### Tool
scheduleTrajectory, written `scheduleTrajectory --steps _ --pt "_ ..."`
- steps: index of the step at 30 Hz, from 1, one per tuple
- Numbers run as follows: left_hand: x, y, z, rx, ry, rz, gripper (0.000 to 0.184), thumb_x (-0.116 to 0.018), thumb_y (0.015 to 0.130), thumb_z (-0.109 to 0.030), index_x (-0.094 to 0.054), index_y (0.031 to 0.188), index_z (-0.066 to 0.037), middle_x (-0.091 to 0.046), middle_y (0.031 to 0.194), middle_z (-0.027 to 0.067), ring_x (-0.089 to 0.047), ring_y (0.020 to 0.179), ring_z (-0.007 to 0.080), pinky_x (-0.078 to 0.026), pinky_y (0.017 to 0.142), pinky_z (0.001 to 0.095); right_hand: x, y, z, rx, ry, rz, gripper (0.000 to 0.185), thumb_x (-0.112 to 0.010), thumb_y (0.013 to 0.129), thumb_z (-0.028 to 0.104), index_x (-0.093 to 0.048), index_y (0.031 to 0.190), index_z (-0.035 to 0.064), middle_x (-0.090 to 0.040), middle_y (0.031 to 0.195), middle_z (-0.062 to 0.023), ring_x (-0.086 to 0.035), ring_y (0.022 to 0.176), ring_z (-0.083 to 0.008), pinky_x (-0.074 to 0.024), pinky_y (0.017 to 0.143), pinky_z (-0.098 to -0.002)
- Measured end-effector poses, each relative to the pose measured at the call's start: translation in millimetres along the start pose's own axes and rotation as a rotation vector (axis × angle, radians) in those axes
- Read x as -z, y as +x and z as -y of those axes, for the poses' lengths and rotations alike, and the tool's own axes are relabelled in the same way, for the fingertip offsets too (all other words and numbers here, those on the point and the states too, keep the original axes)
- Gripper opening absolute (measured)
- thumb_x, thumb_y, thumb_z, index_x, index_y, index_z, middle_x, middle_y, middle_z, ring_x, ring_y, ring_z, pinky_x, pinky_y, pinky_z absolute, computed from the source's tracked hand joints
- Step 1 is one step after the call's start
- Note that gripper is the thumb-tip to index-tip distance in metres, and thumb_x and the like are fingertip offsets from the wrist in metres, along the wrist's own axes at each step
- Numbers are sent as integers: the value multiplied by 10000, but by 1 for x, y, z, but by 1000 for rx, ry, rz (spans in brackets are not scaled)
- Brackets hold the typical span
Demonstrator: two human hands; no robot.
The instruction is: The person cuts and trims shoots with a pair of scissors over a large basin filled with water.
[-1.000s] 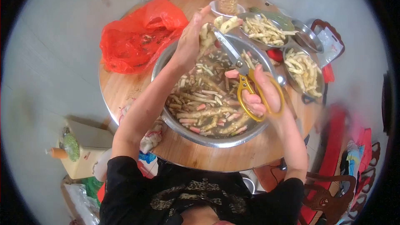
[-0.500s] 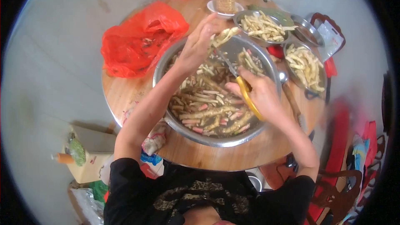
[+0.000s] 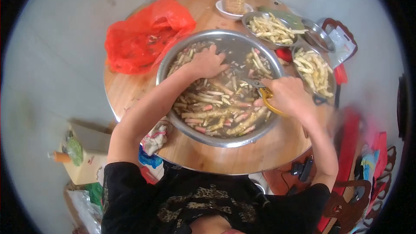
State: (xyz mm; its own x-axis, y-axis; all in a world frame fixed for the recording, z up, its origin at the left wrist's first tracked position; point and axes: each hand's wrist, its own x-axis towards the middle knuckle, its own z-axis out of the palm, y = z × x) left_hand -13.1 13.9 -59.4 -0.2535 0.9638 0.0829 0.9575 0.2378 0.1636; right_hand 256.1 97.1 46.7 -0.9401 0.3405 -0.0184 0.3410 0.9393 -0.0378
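Note:
A large metal basin (image 3: 221,141) holds murky water with many pale root pieces (image 3: 212,113), some with pink ends. Over its upper left part, my left hand (image 3: 209,63) is low at the water with its fingers apart and nothing visible in it. My right hand (image 3: 291,95) grips yellow-handled scissors (image 3: 274,106) at the basin's right side. Their blades point left, low over the water, and the tips are hard to make out.
A red plastic bag (image 3: 130,39) lies left of the basin. At the upper right are two bowls of pale pieces (image 3: 277,28) (image 3: 313,70), an empty metal bowl (image 3: 318,37) and a stacked block (image 3: 235,0) on a white dish. A cloth (image 3: 156,138) lies at the table's left front edge.
My left hand has come down from above the basin to the water, and the root piece it held is no longer in it. My right hand has lowered the scissors.

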Motion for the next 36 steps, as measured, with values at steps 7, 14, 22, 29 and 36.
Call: scheduleTrajectory --steps 7,14,22,29,36 --pt "37 -6 10 -18 -160 -228 523 -561 946 -506 -635 1267 -100 -657 1050 210 -675 935 360 -546 824 497 47 -34 -24 3 -61 164 614 -825 741 508 -717 1185 98 -719 888 -185 -695 837 -381 -528 734 -442" --pt "63 -8 -3 184 -1808 151 514 -387 1064 -451 -585 1250 -15 -722 1050 169 -697 704 173 -529 413 231 14 -46 -4 -63 455 -108 556 -795 826 451 -702 1205 54 -699 836 -195 -694 798 -273 -529 752 -394" --pt "67 -17 -14 36 -2001 236 556 -376 1061 -475 -559 1300 -7 -704 1139 212 -742 829 229 -608 495 258 -24 -9 16 14 722 -191 601 -819 841 384 -658 1293 21 -709 830 -173 -710 800 -238 -532 759 -354" --pt "68 -10 -15 203 -2073 99 540 -369 1071 -444 -520 1366 -18 -693 1171 221 -743 894 268 -651 685 322 -32 -1 12 -165 874 -333 684 -818 802 488 -665 1291 33 -724 855 -221 -736 774 -325 -546 722 -392" --pt "69 -18 -18 76 -2308 32 535 -342 1077 -385 -453 1441 -9 -592 1335 253 -622 1212 349 -539 1035 492 -54 23 10 -24 642 -461 669 -818 802 454 -652 1287 23 -731 858 -171 -731 744 -316 -549 646 -391"
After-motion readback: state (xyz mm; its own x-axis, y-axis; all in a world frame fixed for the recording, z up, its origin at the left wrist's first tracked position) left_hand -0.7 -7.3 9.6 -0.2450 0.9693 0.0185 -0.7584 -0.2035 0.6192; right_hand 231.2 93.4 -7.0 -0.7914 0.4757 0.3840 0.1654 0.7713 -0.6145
